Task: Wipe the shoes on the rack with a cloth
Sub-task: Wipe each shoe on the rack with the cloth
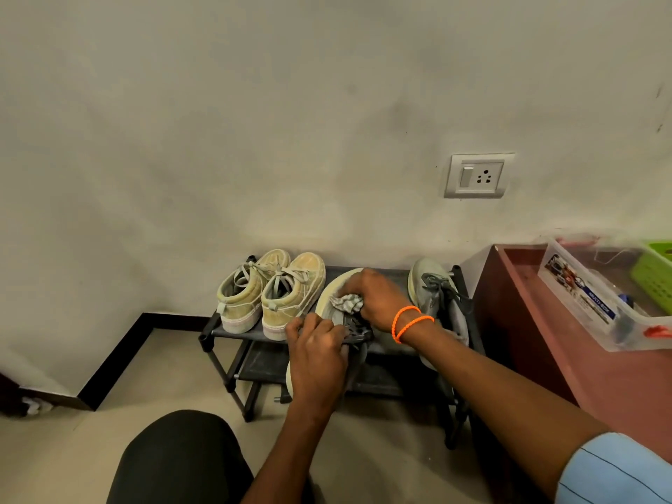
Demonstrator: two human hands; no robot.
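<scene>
Nearest, left hand [317, 358], fingers curled around the laced middle of a grey shoe [340, 303] tilted over the front of the black rack [232, 331]. Just beyond, right hand [376, 298], fingers bunching a grey cloth [347, 303] against the shoe's upper. Farther back on the top shelf, tan pair [271, 291] at left, second grey shoe [436, 296] at right.

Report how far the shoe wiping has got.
Done: nothing shows as finished. In hand: left hand holds the grey shoe while right hand presses the cloth on it. Left: likely the tan pair and second grey shoe.
</scene>
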